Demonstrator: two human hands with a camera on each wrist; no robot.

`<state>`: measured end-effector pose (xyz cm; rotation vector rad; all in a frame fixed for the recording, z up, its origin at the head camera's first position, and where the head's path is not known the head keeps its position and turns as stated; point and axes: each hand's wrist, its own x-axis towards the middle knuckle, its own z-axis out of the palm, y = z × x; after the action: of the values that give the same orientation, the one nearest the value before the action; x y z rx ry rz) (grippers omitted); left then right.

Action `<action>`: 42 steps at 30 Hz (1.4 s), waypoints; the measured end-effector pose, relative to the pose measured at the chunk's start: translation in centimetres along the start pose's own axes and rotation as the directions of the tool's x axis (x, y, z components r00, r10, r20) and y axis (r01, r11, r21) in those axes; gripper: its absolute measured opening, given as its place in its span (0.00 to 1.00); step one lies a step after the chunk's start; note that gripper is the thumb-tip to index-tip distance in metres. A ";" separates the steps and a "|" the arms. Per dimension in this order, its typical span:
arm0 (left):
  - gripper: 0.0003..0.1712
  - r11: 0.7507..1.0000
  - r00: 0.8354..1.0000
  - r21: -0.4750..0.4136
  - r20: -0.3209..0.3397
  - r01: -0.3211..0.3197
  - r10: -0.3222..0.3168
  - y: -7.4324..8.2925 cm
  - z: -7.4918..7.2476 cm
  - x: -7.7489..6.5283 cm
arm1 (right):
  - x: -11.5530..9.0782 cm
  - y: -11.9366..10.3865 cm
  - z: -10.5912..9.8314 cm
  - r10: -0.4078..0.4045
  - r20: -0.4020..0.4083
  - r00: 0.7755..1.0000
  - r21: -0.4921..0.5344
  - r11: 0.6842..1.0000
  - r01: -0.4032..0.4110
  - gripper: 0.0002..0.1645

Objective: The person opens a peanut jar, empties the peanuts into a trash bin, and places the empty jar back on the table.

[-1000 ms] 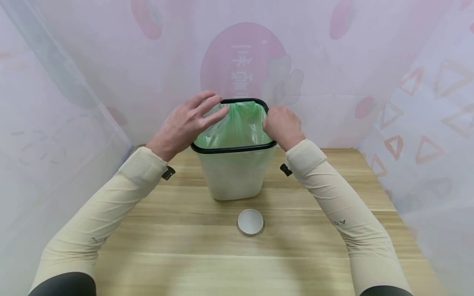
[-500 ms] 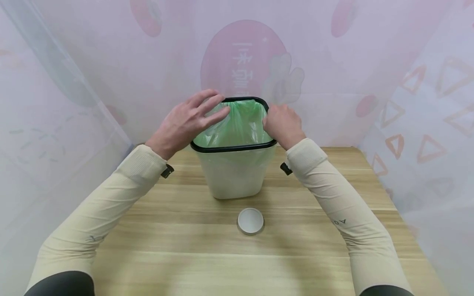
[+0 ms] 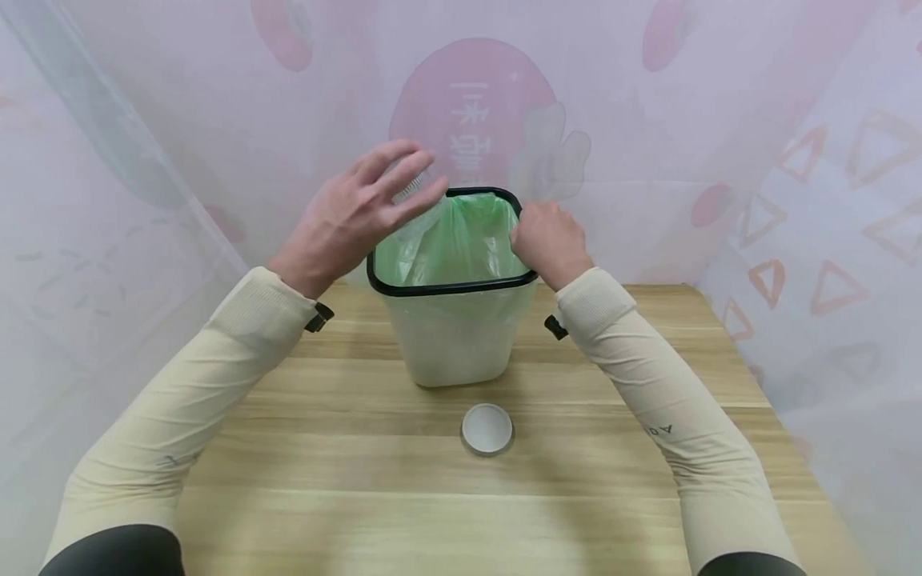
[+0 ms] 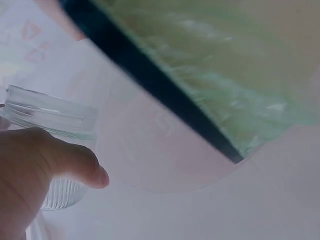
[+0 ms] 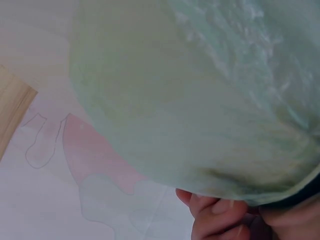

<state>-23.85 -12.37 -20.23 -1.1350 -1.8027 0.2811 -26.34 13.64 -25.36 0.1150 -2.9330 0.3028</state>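
Note:
My left hand [image 3: 342, 212] holds a clear glass jar with ribbed sides, raised over the back left corner of a trash bin [image 3: 461, 340]. In the left wrist view the jar [image 4: 55, 112] is tilted, its open mouth up, with the thumb across its side. The bin is whitish, with a black rim [image 3: 454, 290] and a green plastic bag [image 3: 468, 240] lining it. Gripping the rim at the right side is my right hand [image 3: 551, 244]; its curled fingers [image 5: 220, 215] show below the bag's edge in the right wrist view.
A round white lid [image 3: 487, 429] lies on the wooden table [image 3: 360, 472] in front of the bin. Printed pale walls [image 3: 634, 160] stand close behind the table and on both sides.
My left hand has risen with the jar, up and slightly left, out of the bin's mouth. The right hand keeps its grip on the rim; bin and lid stay put.

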 end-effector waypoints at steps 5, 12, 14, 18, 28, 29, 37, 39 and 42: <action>0.34 1.000 1.000 -0.004 -0.007 0.002 -0.002 0.0 -0.2 0.8 | 0.2 0.2 -0.2 0.014 0.000 1.000 -0.014 1.000 -0.014 0.15; 0.30 0.990 0.998 -0.136 0.052 0.029 -0.022 0.8 1.2 -0.7 | 0.3 0.2 -0.2 0.009 0.010 1.000 -0.020 1.000 -0.009 0.16; 0.28 0.984 0.997 -0.164 0.043 0.063 -0.057 0.9 1.4 -1.0 | 0.3 0.2 -0.2 0.011 0.027 1.000 -0.017 1.000 -0.010 0.17; 0.25 0.971 0.993 -0.209 0.009 0.113 -0.114 1.2 1.7 -0.9 | 0.4 0.3 -0.1 0.018 0.033 0.999 -0.017 1.000 -0.018 0.17; 0.40 0.937 0.975 -0.270 0.026 0.221 -0.222 1.4 1.3 -0.7 | 0.3 0.8 -0.3 0.009 0.012 1.000 -0.028 1.000 -0.009 0.17; 0.41 0.934 0.973 -0.273 0.028 0.229 -0.230 1.5 1.2 -0.7 | 0.3 0.8 -0.3 0.008 0.012 1.000 -0.024 1.000 -0.007 0.17; 0.49 0.841 0.936 -0.417 0.084 0.344 -0.341 2.5 0.2 -0.4 | 0.2 1.0 -0.2 0.004 0.013 1.000 -0.029 1.000 -0.004 0.16; 0.51 0.809 0.922 -0.449 0.114 0.380 -0.370 2.7 -0.1 -0.3 | 0.2 1.0 -0.3 0.011 0.016 1.000 -0.025 1.000 -0.011 0.16; 0.52 0.772 0.904 -0.478 0.144 0.419 -0.402 3.0 -0.5 -0.2 | 0.2 1.0 -0.3 0.017 0.020 1.000 -0.026 1.000 -0.017 0.17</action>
<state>-21.70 -11.02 -21.99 -1.0330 -2.1676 -0.4630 -26.62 14.70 -25.23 0.0902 -2.9583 0.2683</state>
